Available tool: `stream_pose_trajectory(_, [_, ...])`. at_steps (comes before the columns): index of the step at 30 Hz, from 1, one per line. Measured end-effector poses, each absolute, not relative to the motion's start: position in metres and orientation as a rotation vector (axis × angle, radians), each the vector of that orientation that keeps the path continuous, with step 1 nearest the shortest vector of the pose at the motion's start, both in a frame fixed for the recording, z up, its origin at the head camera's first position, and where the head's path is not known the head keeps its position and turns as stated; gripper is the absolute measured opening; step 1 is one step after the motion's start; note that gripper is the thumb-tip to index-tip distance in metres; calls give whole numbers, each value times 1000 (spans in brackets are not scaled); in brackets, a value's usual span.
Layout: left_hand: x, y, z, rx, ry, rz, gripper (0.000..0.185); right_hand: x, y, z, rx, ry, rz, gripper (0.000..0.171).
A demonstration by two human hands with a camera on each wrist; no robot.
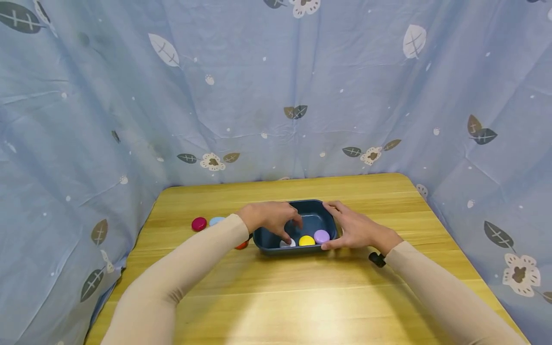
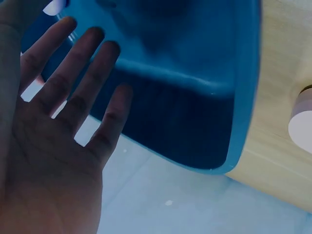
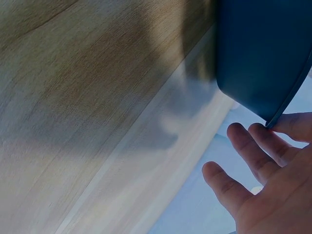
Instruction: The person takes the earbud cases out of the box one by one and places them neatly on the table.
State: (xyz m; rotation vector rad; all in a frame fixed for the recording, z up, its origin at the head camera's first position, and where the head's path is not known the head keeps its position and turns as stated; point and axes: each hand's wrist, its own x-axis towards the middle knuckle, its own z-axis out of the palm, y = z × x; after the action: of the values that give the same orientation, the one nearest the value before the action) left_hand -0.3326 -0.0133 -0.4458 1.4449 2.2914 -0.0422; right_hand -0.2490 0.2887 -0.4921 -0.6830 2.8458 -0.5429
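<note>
A dark blue rectangular box [image 1: 314, 222] lies on the table between the two hands. Along its near side sit a white round piece [image 1: 293, 243], a yellow round piece [image 1: 306, 240] and a purple round piece [image 1: 321, 236]. My left hand [image 1: 272, 218] reaches over the box's left part, its thumb at the white piece; its fingers look extended in the left wrist view. My right hand [image 1: 359, 228] holds the box's right end, thumb on the near rim and a finger at the far corner. In the right wrist view, other fingers [image 3: 225, 187] stand off the box [image 3: 263, 53].
Left of the box lie a dark red round piece [image 1: 199, 224], a light blue one [image 1: 216, 221] and an orange-red one [image 1: 242, 245], the last two partly hidden by the left arm. The wooden table [image 1: 280, 297] meets a patterned blue curtain [image 1: 258, 96] behind.
</note>
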Motion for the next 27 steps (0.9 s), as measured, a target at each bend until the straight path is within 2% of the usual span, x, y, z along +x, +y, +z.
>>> stream_pose_trajectory(6, [-337,-11,-452,1369,2233,-28,53,-249,289,-494,-685,2846,-558,141])
stream_pose_trajectory(21, [-348,-10,-463,1402,2293,148,32,-250,290,-494,-682,2854,-562,141])
stream_pose_trajectory(27, [-350,-9,-464,1399,2276,189,45,-250,290,-493,-694,2852,-564,140])
